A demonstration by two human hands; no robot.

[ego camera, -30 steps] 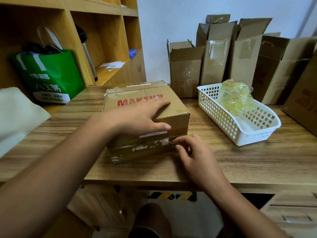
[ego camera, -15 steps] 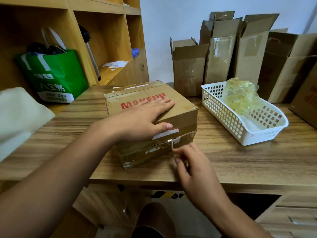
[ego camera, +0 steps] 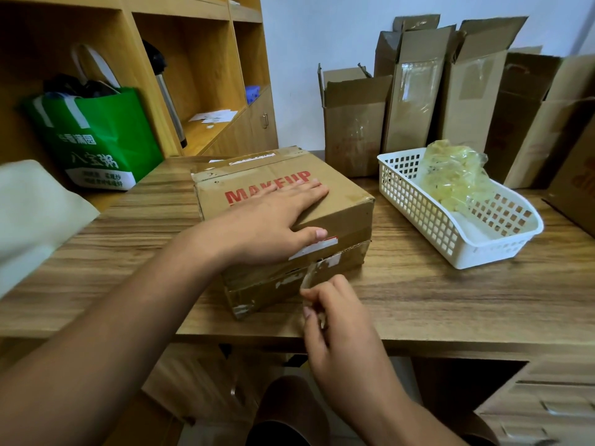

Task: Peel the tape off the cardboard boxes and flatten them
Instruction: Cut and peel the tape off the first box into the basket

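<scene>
- Since the earlier frame, the right hand (ego camera: 335, 320) has drawn back toward the desk (ego camera: 418, 300) edge, lifting a strip of clear tape (ego camera: 308, 277) off the box front.
- Left hand (ego camera: 273, 226) lies flat, fingers spread, pressing down on the MAKEUP box (ego camera: 347, 217) at mid-desk.
- If that pressure eases, the pull could drag the box off the edge.
- Right hand pinches the tape's free end; a skewed tug may snap the strip.
- White basket (ego camera: 467, 262) stands well apart.

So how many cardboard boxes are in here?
At least 7: the MAKEUP box under the left hand; five boxes standing by the wall; one more box at the right edge. Others may hide behind them.
</scene>
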